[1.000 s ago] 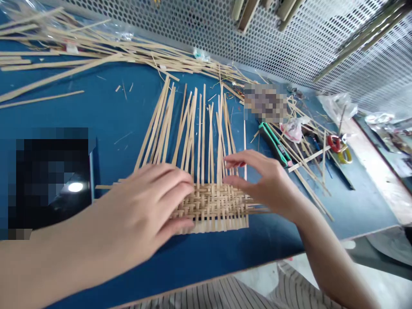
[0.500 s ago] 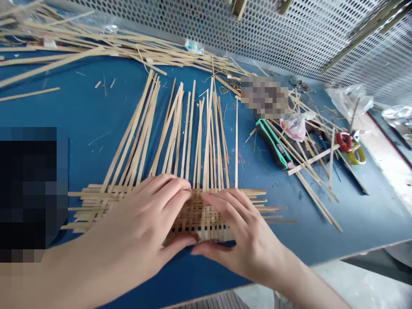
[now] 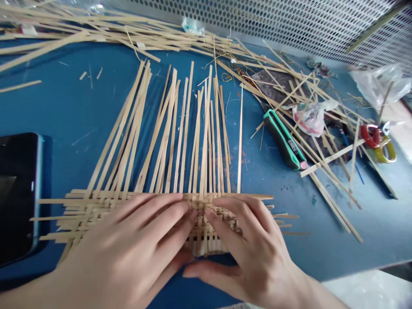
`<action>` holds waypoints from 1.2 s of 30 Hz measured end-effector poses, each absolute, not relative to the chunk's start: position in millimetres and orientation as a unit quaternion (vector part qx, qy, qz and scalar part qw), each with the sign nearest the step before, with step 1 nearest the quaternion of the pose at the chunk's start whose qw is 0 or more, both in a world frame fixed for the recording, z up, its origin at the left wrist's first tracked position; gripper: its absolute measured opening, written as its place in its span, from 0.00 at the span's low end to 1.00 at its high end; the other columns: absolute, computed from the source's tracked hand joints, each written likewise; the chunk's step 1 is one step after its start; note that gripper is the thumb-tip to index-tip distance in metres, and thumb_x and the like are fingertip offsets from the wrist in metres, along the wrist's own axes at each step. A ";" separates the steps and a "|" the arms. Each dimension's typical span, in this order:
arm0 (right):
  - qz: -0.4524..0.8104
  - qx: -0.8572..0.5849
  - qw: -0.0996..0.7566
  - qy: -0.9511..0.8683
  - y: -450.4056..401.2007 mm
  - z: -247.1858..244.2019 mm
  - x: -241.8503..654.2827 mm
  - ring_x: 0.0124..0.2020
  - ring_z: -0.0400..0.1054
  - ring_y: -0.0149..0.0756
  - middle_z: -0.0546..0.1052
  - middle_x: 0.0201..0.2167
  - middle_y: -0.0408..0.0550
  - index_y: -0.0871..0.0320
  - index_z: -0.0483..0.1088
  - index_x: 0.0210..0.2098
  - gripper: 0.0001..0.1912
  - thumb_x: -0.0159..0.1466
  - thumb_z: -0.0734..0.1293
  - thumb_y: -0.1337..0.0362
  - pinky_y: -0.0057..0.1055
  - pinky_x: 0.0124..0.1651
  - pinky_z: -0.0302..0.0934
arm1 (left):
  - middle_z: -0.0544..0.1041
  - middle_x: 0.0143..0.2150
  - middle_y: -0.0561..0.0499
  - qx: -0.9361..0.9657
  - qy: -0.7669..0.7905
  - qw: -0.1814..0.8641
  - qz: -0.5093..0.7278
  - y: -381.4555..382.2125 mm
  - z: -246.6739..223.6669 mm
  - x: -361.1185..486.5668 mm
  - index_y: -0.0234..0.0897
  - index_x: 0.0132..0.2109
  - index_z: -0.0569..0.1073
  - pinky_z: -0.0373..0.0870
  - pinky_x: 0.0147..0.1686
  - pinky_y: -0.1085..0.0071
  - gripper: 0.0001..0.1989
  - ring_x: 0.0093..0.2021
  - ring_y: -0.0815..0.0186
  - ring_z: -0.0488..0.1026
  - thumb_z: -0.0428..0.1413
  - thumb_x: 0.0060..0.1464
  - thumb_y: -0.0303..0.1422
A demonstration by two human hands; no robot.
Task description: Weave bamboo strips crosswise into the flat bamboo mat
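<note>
A partly woven mat of pale bamboo strips (image 3: pixel 202 229) lies before me, its lengthwise strips (image 3: pixel 170 133) fanning out away from me. My left hand (image 3: pixel 138 240) rests over its left half, fingers bent and pressed at the uppermost crosswise strip. My right hand (image 3: pixel 257 244) covers the right half, its fingertips pushing on the same crosswise strips near the middle. Both thumbs are by the near edge; the right thumb sits apart from the fingers, and the left is partly hidden. Loose ends of crosswise strips stick out at both sides.
A phone (image 3: pixel 17 193) lies at the left. To the right are a green and black utility knife (image 3: pixel 285 139), red and yellow handled scissors (image 3: pixel 380 143), scattered strips and a crumpled plastic bag (image 3: pixel 310 118). More long strips (image 3: pixel 106 30) lie along the back, by a perforated metal panel (image 3: pixel 289 25).
The view has tilted down and come nearer. My fingers have shifted along the uppermost crosswise strip, and the right thumb has moved off the mat's near edge.
</note>
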State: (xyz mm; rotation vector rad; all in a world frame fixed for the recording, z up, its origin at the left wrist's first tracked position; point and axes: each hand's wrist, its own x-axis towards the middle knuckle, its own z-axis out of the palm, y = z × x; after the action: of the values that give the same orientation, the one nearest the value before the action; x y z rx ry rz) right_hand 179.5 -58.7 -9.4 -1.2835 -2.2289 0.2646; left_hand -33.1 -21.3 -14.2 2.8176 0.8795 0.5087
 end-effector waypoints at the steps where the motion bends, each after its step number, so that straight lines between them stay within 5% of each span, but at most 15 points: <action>1: 0.083 -0.483 0.278 -0.826 -59.4 -9.2 179.9 0.44 0.69 0.44 0.79 0.42 0.54 0.67 0.73 0.43 0.28 0.61 0.69 0.44 0.38 0.49 0.65 | 0.76 0.51 0.49 0.939 0.294 0.069 0.163 -24.0 -16.3 -34.4 0.36 0.51 0.73 0.57 0.57 0.58 0.15 0.54 0.57 0.68 0.45 0.67 0.34; 14: 0.077 -0.485 0.258 -0.832 -59.1 -10.5 180.3 0.42 0.66 0.45 0.77 0.39 0.56 0.67 0.74 0.42 0.20 0.64 0.66 0.53 0.38 0.47 0.64 | 0.73 0.58 0.46 0.942 0.281 0.060 0.172 -30.1 -24.6 -37.5 0.34 0.54 0.73 0.55 0.62 0.56 0.17 0.59 0.52 0.66 0.50 0.64 0.36; 22: 0.028 -0.611 0.338 -0.716 -62.6 -5.8 191.0 0.44 0.69 0.41 0.76 0.44 0.55 0.64 0.63 0.57 0.21 0.65 0.60 0.76 0.38 0.48 0.63 | 0.70 0.60 0.40 0.946 0.294 0.060 0.121 -19.0 -14.2 -36.8 0.29 0.64 0.61 0.61 0.58 0.52 0.34 0.58 0.48 0.66 0.55 0.58 0.46; 30: 0.021 -0.646 0.283 -0.709 -60.7 -14.4 190.8 0.36 0.71 0.41 0.78 0.35 0.54 0.67 0.67 0.51 0.14 0.67 0.59 0.75 0.37 0.39 0.64 | 0.71 0.56 0.40 0.929 0.333 0.091 0.134 -24.0 -14.1 -24.6 0.29 0.60 0.66 0.64 0.55 0.52 0.30 0.56 0.49 0.67 0.55 0.58 0.45; 36: -0.005 -0.647 0.299 -0.701 -61.4 -12.6 191.6 0.38 0.71 0.41 0.77 0.36 0.52 0.60 0.67 0.48 0.13 0.66 0.59 0.76 0.39 0.41 0.64 | 0.74 0.56 0.50 0.953 0.212 0.052 0.209 -45.3 -17.3 -29.9 0.36 0.52 0.74 0.48 0.70 0.63 0.17 0.61 0.60 0.65 0.54 0.62 0.41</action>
State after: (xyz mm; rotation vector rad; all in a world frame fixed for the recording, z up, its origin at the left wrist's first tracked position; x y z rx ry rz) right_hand 191.6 -61.4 -12.6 -1.7182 -1.8614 -0.0122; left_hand -29.9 -45.3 -17.3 2.8985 0.6456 0.6355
